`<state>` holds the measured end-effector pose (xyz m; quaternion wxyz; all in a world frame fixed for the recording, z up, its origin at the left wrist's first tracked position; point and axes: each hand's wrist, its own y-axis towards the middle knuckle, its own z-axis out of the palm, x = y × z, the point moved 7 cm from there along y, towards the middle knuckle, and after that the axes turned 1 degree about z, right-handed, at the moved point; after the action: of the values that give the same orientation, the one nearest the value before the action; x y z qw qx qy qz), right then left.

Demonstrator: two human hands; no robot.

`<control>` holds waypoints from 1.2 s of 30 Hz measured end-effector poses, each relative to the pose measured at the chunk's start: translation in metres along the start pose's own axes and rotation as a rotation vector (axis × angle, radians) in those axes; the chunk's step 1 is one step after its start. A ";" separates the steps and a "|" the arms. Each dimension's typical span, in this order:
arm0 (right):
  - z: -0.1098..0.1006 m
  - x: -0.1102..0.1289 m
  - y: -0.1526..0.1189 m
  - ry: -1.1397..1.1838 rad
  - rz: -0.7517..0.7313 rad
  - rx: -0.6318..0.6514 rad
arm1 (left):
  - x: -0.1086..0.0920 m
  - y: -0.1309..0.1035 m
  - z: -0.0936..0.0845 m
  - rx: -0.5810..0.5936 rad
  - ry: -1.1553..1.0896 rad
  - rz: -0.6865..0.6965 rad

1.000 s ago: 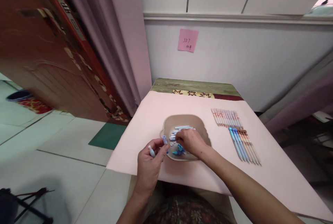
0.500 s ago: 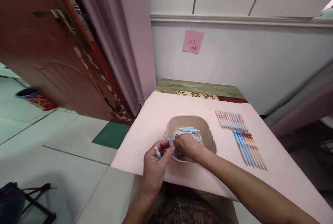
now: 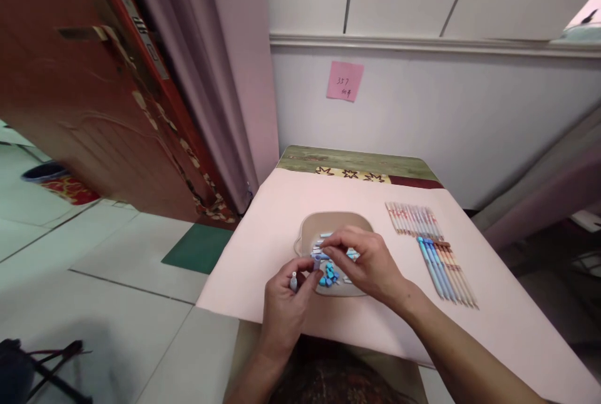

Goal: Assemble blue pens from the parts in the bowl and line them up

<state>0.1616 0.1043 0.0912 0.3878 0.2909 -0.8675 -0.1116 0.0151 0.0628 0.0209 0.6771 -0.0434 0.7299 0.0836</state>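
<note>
My left hand [image 3: 284, 300] pinches a blue-violet pen barrel [image 3: 317, 263] between thumb and forefinger, at the near left rim of a beige bin [image 3: 335, 221]. A second, pale pen part [image 3: 293, 281] is tucked in the same hand. Over the bin, the fingertips of my right hand [image 3: 370, 260] are pinched together by the barrel's upper end; whatever they hold is too small to name. Inside the bin lie several small bright blue pieces [image 3: 330, 275] and pale blue pen parts, partly hidden by my right hand.
Right of the bin lies a row of pale, red-patterned pens [image 3: 416, 221]. Nearer me is a row of blue pens [image 3: 436, 269] and brown-topped pens [image 3: 457, 272]. A pink cloth [image 3: 248, 260] covers the table, with a wall behind and a red door [image 3: 117, 109] at left.
My right hand has come up out of the bin to the barrel in my left hand, uncovering the bright blue pieces. The view has shifted slightly.
</note>
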 end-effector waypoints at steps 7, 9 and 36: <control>0.003 0.013 -0.014 -0.190 -0.134 0.074 | -0.007 -0.006 0.009 0.039 0.068 0.064; 0.002 0.015 -0.017 -0.207 -0.171 0.076 | -0.008 -0.008 0.009 0.039 0.076 0.059; 0.036 -0.054 -0.057 0.913 0.490 -0.338 | 0.001 0.009 0.022 0.141 -0.276 -0.162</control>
<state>0.1873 0.0892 0.0099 0.7811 0.0326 -0.6232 -0.0181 0.0346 0.0753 0.0186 0.7768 -0.0425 0.6281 -0.0174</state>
